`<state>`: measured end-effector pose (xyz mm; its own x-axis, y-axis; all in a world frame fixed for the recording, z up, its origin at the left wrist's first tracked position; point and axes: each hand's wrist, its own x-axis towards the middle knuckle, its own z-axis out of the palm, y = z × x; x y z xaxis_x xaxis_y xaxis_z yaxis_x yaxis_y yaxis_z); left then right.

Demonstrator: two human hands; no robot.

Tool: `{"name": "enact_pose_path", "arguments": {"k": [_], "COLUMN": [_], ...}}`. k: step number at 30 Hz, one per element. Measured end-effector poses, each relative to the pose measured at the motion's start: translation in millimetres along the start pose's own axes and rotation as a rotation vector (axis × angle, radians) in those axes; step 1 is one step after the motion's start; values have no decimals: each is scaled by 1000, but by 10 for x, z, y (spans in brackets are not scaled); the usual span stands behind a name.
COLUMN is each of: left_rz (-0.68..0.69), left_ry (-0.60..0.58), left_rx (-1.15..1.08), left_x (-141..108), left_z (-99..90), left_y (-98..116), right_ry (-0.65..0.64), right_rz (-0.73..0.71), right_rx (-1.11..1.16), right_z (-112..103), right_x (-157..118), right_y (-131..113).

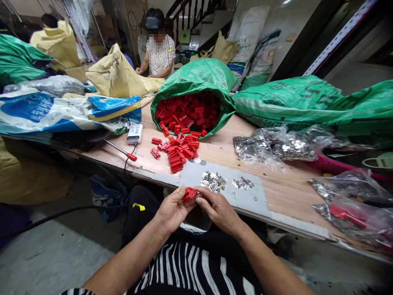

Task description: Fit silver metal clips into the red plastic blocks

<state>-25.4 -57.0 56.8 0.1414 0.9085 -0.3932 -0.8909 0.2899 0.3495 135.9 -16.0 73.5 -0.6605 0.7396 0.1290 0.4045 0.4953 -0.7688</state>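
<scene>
Because the red piece is held up at the near edge of the table, a loosened pinch could send it down to the floor. The left hand grasps it between thumb and fingers; the right hand has its thumb and fingers drawn together at the piece's right side. Whether those fingertips also hold a small metal part, I cannot tell; if so, a slip could lose it below.

2 heaps of metal parts, the larger heap and the smaller heap, lie just beyond the right hand, so a careless sweep could scatter or mix them. The green sack lies with its mouth towards the person, and a knock could slide more red parts onto the loose pile. A snag on the cable could drag the white device off the table.
</scene>
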Motion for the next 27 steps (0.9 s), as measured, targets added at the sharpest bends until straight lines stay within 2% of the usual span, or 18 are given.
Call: {"name": "enact_pose_path", "arguments": {"k": [6,11,16,19,22,25,27], "left_rz": [-21,3,30,75,140,209,208], "left_ry": [5,-12,-66,-79,-16,88,70], "left_rx": [-59,-67,-42,13,204,544,707], "left_x": [-1,2,-26,-30,10,85,131], "left_z": [-39,-69,-95,-136,-233,-376,-466], "left_y": [-59,-83,-113,-114,-126,-173,-210], "right_ry": [-51,-18,44,26,36,87,105], "right_rz": [-41,-47,-62,-27,50,84,68], "right_rx": [-14,-98,0,34,-8,-125,-233], "right_z": [-36,-4,45,55,57,75,109], "right_x": [-13,-2,51,103,198,357,492], "right_y": [13,34,43,53,77,115,141]}}
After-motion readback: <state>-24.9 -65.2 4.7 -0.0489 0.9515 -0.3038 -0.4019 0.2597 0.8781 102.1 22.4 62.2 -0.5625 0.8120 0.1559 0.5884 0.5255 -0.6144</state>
